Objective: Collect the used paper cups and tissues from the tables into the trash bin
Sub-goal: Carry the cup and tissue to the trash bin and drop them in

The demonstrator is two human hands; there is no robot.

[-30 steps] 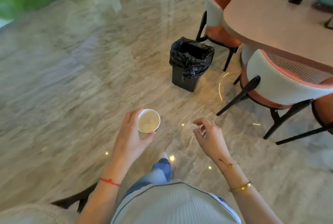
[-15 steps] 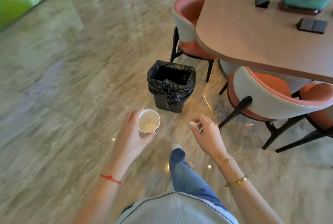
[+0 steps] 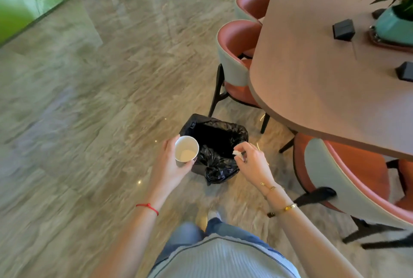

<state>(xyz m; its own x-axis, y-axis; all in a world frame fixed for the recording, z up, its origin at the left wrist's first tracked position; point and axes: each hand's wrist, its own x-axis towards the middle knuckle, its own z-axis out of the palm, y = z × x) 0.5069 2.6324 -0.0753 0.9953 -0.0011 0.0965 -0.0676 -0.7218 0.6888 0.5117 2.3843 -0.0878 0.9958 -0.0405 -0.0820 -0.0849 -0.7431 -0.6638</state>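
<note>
L hand (image 3: 169, 167) grip curled round paper cup (image 3: 186, 151), R hand (image 3: 251, 161) pinching tissue (image 3: 237, 154), both at trash bin (image 3: 214, 143) front rim; should reach fwd over opening w/ both before letting go

Single view: head-worn, wide-angle, looking forward and steeply down from standing height. Own torso and legs fill the bottom edge, both forearms reach up from there into mid-frame. Left hand (image 3: 168, 166) and right hand (image 3: 251, 161) sit near centre, close to the lens. Trash bin (image 3: 214, 141) stands on the floor just beyond the hands, roughly centred, seen from above into its opening. Marble floor (image 3: 89, 110) spreads across the left and far side. Table (image 3: 312, 65) with chairs (image 3: 237, 54) occupies the right, its top seen obliquely from above. Strong wide-angle bending toward the edges; motion blur on the floor. No second view, so no overlap.
</note>
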